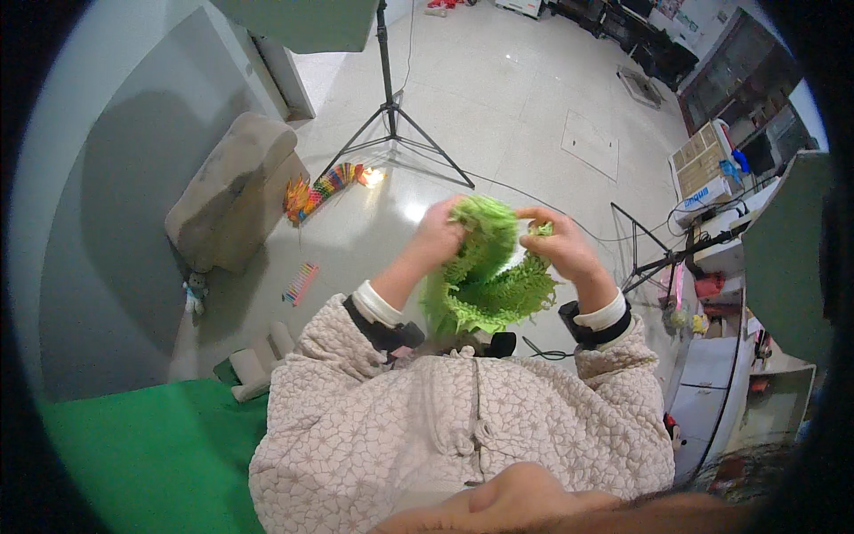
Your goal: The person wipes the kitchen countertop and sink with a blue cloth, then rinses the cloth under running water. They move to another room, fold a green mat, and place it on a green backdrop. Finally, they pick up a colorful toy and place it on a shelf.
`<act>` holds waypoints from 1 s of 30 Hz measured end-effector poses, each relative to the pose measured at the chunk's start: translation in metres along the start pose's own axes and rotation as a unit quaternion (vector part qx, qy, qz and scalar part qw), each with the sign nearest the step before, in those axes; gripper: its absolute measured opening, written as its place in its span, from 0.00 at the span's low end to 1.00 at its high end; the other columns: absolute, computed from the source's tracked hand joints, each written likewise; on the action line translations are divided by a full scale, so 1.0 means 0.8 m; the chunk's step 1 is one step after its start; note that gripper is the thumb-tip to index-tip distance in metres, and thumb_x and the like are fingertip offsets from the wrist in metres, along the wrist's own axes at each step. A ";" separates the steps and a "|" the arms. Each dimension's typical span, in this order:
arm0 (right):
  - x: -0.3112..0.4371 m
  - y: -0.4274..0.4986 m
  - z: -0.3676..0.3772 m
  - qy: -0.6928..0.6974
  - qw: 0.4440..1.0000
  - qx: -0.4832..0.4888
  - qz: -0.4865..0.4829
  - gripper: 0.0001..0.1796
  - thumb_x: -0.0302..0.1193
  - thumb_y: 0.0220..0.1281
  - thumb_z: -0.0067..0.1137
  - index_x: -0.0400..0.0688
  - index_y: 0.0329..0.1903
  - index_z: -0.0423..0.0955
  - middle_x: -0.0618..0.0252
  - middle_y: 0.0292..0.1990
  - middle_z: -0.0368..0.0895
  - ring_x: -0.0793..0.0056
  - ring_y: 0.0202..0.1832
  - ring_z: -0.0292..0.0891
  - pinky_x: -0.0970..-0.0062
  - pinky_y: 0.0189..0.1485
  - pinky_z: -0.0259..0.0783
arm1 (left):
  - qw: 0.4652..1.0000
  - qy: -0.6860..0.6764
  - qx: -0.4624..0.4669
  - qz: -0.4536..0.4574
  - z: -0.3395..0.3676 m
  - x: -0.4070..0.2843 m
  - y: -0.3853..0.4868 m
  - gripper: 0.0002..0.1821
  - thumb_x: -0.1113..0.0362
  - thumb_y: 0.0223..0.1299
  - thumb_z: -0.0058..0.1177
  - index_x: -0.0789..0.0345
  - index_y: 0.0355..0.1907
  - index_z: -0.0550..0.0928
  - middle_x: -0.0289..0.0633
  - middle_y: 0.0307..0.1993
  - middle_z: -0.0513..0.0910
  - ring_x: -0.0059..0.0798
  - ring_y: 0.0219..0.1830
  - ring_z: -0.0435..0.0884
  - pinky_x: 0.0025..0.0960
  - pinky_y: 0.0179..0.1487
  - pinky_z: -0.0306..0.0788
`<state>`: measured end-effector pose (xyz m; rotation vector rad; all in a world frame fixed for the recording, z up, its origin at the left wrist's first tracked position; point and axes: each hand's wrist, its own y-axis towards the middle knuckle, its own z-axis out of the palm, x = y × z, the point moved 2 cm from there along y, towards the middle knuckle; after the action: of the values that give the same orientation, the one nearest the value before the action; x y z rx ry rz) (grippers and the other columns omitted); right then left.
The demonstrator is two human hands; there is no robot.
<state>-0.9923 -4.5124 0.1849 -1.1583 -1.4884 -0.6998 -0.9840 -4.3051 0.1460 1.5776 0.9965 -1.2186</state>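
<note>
A bright green frilly garland, made of paper or cloth as far as I can tell, [494,294] hangs in a loop in front of my body, partly blurred. My left hand [442,230] grips its upper left part, with the thick, bunched green strands beside the fingers. My right hand [557,241] pinches a smaller end of it between thumb and fingers at the upper right. The lower curve of the loop hangs between my wrists, above the floor. Dark bands circle both my cuffs.
Ahead stands a black tripod stand [390,110]; another [667,257] is at the right, with a cable across the floor. A beige padded seat [230,193], a multicoloured paper dragon [327,190] and a small plush toy [195,294] lie left. Green cloth [153,454] spreads at lower left.
</note>
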 end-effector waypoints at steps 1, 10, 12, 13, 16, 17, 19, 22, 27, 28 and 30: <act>0.003 -0.006 -0.008 -0.065 0.998 0.003 -0.008 0.18 0.24 0.48 0.56 0.36 0.46 0.73 0.64 0.31 0.77 0.82 0.29 0.71 0.79 0.32 0.69 | 0.994 -0.102 -0.034 -0.028 -0.011 0.009 -0.003 0.14 0.71 0.53 0.51 0.69 0.44 0.75 0.38 0.37 0.78 0.25 0.38 0.77 0.29 0.42 0.72; -0.007 -0.048 -0.055 -0.177 0.983 -0.030 0.025 0.09 0.26 0.51 0.56 0.38 0.37 0.79 0.65 0.25 0.78 0.84 0.20 0.69 0.82 0.23 0.67 | 0.902 -0.344 -0.214 -0.150 -0.054 0.039 -0.013 0.11 0.67 0.60 0.49 0.66 0.44 0.73 0.36 0.38 0.77 0.27 0.37 0.78 0.30 0.39 0.75; -0.019 -0.041 -0.041 -0.169 0.985 -0.024 0.021 0.11 0.28 0.50 0.59 0.39 0.38 0.78 0.65 0.25 0.77 0.85 0.22 0.69 0.82 0.23 0.67 | 0.880 -0.391 -0.204 -0.175 -0.045 0.043 -0.015 0.11 0.66 0.60 0.49 0.66 0.45 0.73 0.36 0.38 0.78 0.27 0.37 0.78 0.31 0.39 0.75; -0.025 -0.037 -0.028 -0.153 0.988 -0.016 -0.014 0.13 0.29 0.49 0.59 0.39 0.39 0.78 0.63 0.26 0.78 0.80 0.24 0.71 0.79 0.27 0.69 | 0.867 -0.411 -0.203 -0.198 -0.040 0.046 -0.018 0.12 0.65 0.60 0.49 0.66 0.45 0.73 0.36 0.38 0.78 0.27 0.37 0.78 0.32 0.39 0.75; -0.044 -0.010 0.020 -0.147 0.985 -0.037 -0.085 0.16 0.31 0.48 0.60 0.38 0.42 0.76 0.56 0.30 0.80 0.68 0.31 0.76 0.72 0.36 0.71 | 0.874 -0.416 -0.173 -0.181 -0.023 0.046 -0.025 0.12 0.64 0.62 0.48 0.64 0.46 0.73 0.36 0.39 0.77 0.27 0.39 0.78 0.33 0.40 0.75; -0.052 0.003 0.038 -0.138 0.984 -0.055 -0.100 0.17 0.31 0.47 0.60 0.39 0.42 0.76 0.54 0.31 0.80 0.67 0.32 0.76 0.71 0.37 0.71 | 0.875 -0.421 -0.164 -0.173 -0.019 0.045 -0.027 0.12 0.64 0.62 0.48 0.64 0.46 0.73 0.36 0.39 0.77 0.27 0.39 0.78 0.32 0.40 0.75; -0.065 0.017 0.059 -0.156 0.979 -0.056 -0.118 0.15 0.31 0.48 0.61 0.38 0.40 0.76 0.54 0.29 0.79 0.67 0.32 0.76 0.70 0.36 0.70 | 0.881 -0.403 -0.183 -0.168 -0.017 0.041 -0.031 0.13 0.65 0.61 0.49 0.65 0.48 0.72 0.35 0.39 0.77 0.26 0.39 0.77 0.30 0.39 0.74; -0.075 0.026 0.057 -0.185 0.973 -0.051 -0.126 0.10 0.30 0.50 0.60 0.37 0.33 0.75 0.56 0.24 0.78 0.71 0.27 0.74 0.73 0.31 0.69 | 0.907 -0.316 -0.218 -0.170 -0.029 0.031 -0.038 0.15 0.64 0.57 0.53 0.66 0.46 0.73 0.34 0.36 0.77 0.23 0.37 0.76 0.28 0.37 0.73; -0.060 0.011 -0.020 -0.220 0.953 -0.125 -0.167 0.07 0.27 0.50 0.56 0.39 0.32 0.75 0.54 0.27 0.78 0.61 0.31 0.76 0.71 0.34 0.70 | 0.990 0.088 0.021 -0.112 -0.074 0.009 -0.061 0.18 0.61 0.49 0.61 0.68 0.41 0.77 0.33 0.33 0.79 0.21 0.33 0.75 0.29 0.38 0.71; -0.055 0.009 -0.035 -0.230 0.948 -0.148 -0.162 0.06 0.26 0.49 0.56 0.39 0.32 0.74 0.55 0.27 0.77 0.61 0.30 0.75 0.70 0.34 0.69 | 0.969 0.215 0.080 -0.090 -0.091 0.007 -0.066 0.15 0.65 0.45 0.62 0.66 0.38 0.78 0.36 0.35 0.80 0.29 0.34 0.77 0.32 0.41 0.71; -0.043 -0.002 -0.058 -0.256 0.945 -0.141 -0.149 0.05 0.24 0.48 0.56 0.39 0.31 0.74 0.55 0.26 0.77 0.61 0.29 0.74 0.70 0.33 0.69 | 0.915 0.356 0.105 -0.158 -0.125 0.013 -0.076 0.13 0.68 0.45 0.59 0.65 0.37 0.78 0.39 0.35 0.80 0.35 0.35 0.78 0.35 0.40 0.70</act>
<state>-0.9773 -4.5642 0.1645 -1.4204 -2.0831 -0.8803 -1.0124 -4.1915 0.1383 2.1645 1.6782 -0.9785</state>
